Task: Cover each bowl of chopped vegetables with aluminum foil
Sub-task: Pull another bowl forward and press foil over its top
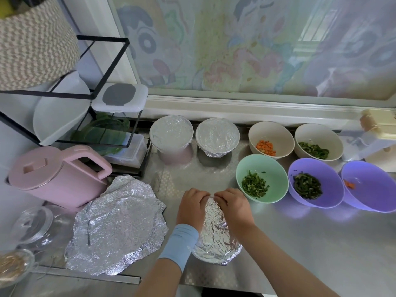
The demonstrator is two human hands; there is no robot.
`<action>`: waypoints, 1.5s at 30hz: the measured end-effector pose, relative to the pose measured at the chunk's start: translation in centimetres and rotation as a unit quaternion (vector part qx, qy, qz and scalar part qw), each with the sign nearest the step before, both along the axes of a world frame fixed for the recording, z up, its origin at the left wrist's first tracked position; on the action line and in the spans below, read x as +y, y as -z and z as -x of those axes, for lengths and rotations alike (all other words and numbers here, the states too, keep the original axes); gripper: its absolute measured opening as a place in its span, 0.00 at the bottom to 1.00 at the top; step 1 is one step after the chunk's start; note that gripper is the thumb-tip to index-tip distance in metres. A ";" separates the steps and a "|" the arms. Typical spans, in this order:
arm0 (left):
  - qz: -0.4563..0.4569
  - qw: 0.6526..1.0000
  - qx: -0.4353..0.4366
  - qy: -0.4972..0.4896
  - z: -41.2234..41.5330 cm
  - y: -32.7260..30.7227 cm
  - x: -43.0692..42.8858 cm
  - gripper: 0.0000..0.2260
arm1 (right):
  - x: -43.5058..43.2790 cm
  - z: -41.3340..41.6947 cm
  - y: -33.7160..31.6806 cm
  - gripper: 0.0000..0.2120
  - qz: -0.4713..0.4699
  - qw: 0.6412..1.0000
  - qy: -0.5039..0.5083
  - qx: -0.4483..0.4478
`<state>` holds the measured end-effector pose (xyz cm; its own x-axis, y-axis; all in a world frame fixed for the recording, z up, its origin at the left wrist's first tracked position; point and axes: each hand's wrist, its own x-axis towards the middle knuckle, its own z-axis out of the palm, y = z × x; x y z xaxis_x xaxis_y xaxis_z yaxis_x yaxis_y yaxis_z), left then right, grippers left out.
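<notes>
Head view of a steel counter [300, 243] during foil covering. The left hand [191, 205] and right hand [232, 207] are both gripping the far edge of the foil-wrapped bowl [216, 239], fingers curled over its rim and knuckles nearly meeting; this hold is probably crimping the sheet down so that it is clinging to the rim. The bowl is sitting at the near edge of the counter, directly before the person, and its contents are hidden under the foil. A stack of loose foil sheets [115, 226] is lying just to its left, presumably kept within reach for the bowls to come. Two finished covered bowls [171, 133] [217, 135] are standing side by side at the back, apart from the open ones. Five bowls are waiting uncovered on the right: a beige bowl [267, 129] holding diced carrot, a second beige bowl [317, 133] holding chopped greens, a green bowl [262, 168] holding chopped greens, a purple bowl [315, 170] holding darker greens, and a second purple bowl [372, 185] showing a few carrot pieces. By this count, the task is standing at roughly the third of eight bowls.
</notes>
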<state>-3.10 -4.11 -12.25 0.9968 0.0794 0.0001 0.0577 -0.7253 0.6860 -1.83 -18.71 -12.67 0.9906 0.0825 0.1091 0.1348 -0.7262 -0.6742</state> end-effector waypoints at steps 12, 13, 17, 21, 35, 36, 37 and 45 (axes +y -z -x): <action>-0.039 0.999 -0.008 -0.029 1.3 -0.9 -0.7 0.13 | -0.2 0.0 -0.9 0.04 0.057 0.997 -0.049 -0.036; -0.037 0.999 -0.012 -0.013 1.2 -0.8 -0.7 0.13 | -0.1 0.2 -0.8 0.02 0.048 0.998 -0.040 -0.030; -0.014 1.000 -0.003 -0.018 0.9 -0.6 -0.6 0.08 | -0.4 -0.3 -0.7 0.03 -0.020 0.999 -0.014 0.040; -0.001 0.999 0.009 -0.035 0.5 -0.6 -0.8 0.08 | -0.8 -0.4 -0.7 0.04 -0.029 0.998 -0.024 0.056; -0.028 0.998 -0.017 -0.061 1.7 -0.3 -0.8 0.16 | -0.4 -0.6 -0.8 0.04 0.028 1.000 -0.006 -0.002; -0.017 0.997 -0.013 -0.071 1.8 -0.3 -0.8 0.16 | -0.5 -0.8 -0.9 0.04 0.015 1.000 -0.001 0.012; -0.010 0.997 -0.012 -0.078 1.9 -0.3 -0.9 0.16 | -0.5 -0.9 -0.9 0.04 0.006 1.000 0.003 0.022; -0.044 0.999 -0.002 -0.014 0.9 -1.6 -1.1 0.18 | -1.1 -1.0 -1.0 0.06 0.022 0.999 -0.030 0.019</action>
<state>-4.03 -5.19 -10.65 0.9942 0.1070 0.0114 0.0769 -0.7812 0.6195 -0.82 -19.85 -11.66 0.9869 0.1468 0.0667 0.1548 -0.7468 -0.6468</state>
